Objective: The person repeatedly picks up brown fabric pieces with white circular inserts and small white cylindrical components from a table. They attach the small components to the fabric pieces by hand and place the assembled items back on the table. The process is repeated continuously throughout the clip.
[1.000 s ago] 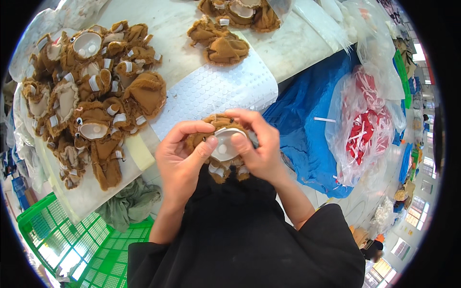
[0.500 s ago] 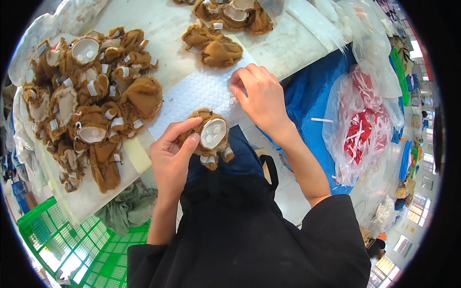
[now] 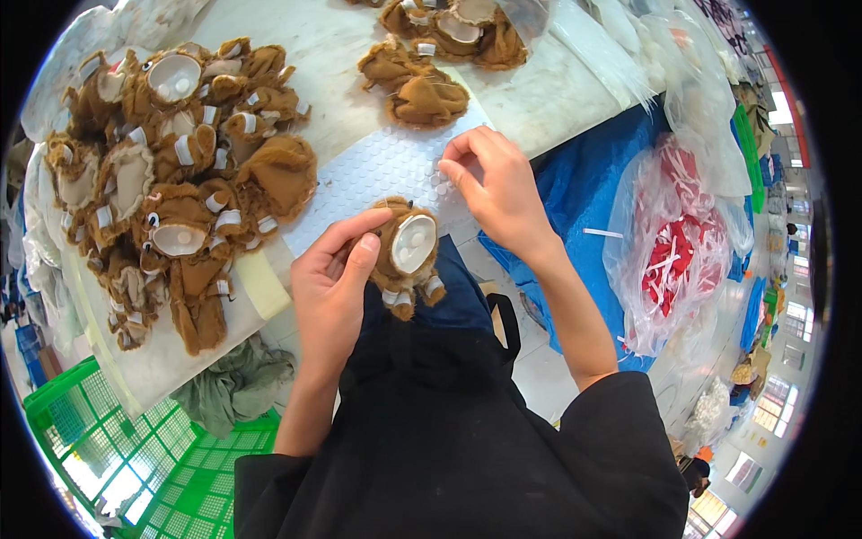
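Between thumb and fingers, my left hand [image 3: 330, 278] grips a brown furry plush piece [image 3: 401, 235]. An oval white plastic cup with small round pieces inside [image 3: 414, 244] is set in its front, and two short legs with white tags hang below. My right hand [image 3: 499, 190] is over the near right part of a pale sheet covered in round clear dots [image 3: 359, 180]. Its thumb and forefinger come together at the sheet; whatever may be between the fingertips is too small to tell.
A heap of similar brown plush pieces [image 3: 184, 171] covers the table's left side. More plush pieces [image 3: 422, 94] lie at the back. A green plastic crate [image 3: 117, 440] stands lower left. Right of the table are blue sheeting [image 3: 584, 202] and a clear bag of red material [image 3: 673, 260].
The view has shifted slightly. My right thumb and forefinger have drawn closer together over the sheet. My left hand still holds the plush piece.
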### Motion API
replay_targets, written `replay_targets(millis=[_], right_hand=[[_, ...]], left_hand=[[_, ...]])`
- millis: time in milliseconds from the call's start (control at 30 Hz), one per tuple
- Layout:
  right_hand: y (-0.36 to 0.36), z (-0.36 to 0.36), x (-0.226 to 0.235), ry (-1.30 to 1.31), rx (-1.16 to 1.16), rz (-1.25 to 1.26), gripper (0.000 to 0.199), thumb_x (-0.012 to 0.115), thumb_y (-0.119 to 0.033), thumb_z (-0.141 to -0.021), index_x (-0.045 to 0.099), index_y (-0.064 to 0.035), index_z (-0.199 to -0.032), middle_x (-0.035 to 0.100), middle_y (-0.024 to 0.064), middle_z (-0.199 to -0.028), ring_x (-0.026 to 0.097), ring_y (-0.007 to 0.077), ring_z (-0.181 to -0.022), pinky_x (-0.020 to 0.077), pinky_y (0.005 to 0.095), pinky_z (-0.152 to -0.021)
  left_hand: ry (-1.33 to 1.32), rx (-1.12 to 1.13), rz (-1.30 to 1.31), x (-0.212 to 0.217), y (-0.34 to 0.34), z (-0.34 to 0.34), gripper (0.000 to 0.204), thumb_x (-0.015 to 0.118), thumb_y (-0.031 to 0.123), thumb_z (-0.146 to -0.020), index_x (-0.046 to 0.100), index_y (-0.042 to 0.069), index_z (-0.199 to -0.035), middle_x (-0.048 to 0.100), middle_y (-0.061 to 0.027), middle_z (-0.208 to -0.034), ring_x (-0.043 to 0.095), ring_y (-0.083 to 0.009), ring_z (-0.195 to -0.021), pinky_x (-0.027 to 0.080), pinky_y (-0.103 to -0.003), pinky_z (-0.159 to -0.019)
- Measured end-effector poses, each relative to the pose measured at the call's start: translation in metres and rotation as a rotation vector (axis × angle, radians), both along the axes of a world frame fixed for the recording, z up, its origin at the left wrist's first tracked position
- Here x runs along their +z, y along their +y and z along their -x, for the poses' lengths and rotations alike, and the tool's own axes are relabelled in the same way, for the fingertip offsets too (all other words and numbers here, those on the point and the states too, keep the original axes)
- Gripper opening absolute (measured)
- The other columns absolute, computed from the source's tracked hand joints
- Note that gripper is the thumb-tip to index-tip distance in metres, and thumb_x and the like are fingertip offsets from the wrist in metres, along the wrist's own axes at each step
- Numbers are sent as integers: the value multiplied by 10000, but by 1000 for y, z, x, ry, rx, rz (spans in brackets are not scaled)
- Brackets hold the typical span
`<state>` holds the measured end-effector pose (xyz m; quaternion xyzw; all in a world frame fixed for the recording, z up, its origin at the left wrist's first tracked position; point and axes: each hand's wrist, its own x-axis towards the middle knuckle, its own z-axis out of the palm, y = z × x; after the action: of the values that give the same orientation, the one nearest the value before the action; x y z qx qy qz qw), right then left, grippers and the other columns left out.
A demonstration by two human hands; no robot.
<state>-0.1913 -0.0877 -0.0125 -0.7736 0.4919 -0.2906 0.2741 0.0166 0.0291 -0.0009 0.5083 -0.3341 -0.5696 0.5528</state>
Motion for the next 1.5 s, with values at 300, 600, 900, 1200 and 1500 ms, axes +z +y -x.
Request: replay_targets(millis=[300, 600, 900, 1200, 1500], right_hand=[[51, -30, 33, -328, 124, 35, 199, 741, 25, -922, 710, -28, -1112, 719, 98, -937, 692, 273, -879, 570, 386, -773], [54, -31, 29, -278, 172, 216, 219, 754, 61, -877, 721, -35, -1072, 733, 111, -981, 691, 326, -915, 569, 411, -796], [54, -32, 30, -248, 202, 204, 233, 789, 35, -853, 738, -58, -1060, 708, 91, -1011, 668, 314, -927, 567, 405, -799], [52, -30, 32, -148, 263, 262, 301, 801, 39, -796, 723, -42, -1075, 679, 106, -1053, 642, 324, -969, 554, 415, -850], [55, -30, 39, -72, 278, 265, 310, 793, 35, -801, 707, -32, -1091, 670, 116, -1063, 644, 335, -999, 558, 421, -873]], left_hand=[[53, -1, 67, 1, -3, 8, 297, 645, 24, -1069, 673, -79, -1346, 719, -124, -1302, 664, -153, -1202, 509, -306, -1077], [60, 4, 95, 2, -2, 12, 293, 646, 12, -1067, 671, -78, -1345, 719, -113, -1287, 670, -150, -1188, 525, -302, -1055], [78, 12, 106, 0, -1, 13, 291, 669, 37, -1064, 683, -88, -1326, 736, -122, -1261, 683, -148, -1163, 532, -293, -1043], [58, 25, 118, -2, -3, 10, 280, 655, -36, -1048, 674, -93, -1321, 736, -123, -1234, 699, -139, -1108, 564, -285, -985], [32, 26, 102, 0, -5, 12, 265, 668, -33, -1042, 684, -98, -1299, 746, -121, -1197, 709, -138, -1074, 575, -277, -955]])
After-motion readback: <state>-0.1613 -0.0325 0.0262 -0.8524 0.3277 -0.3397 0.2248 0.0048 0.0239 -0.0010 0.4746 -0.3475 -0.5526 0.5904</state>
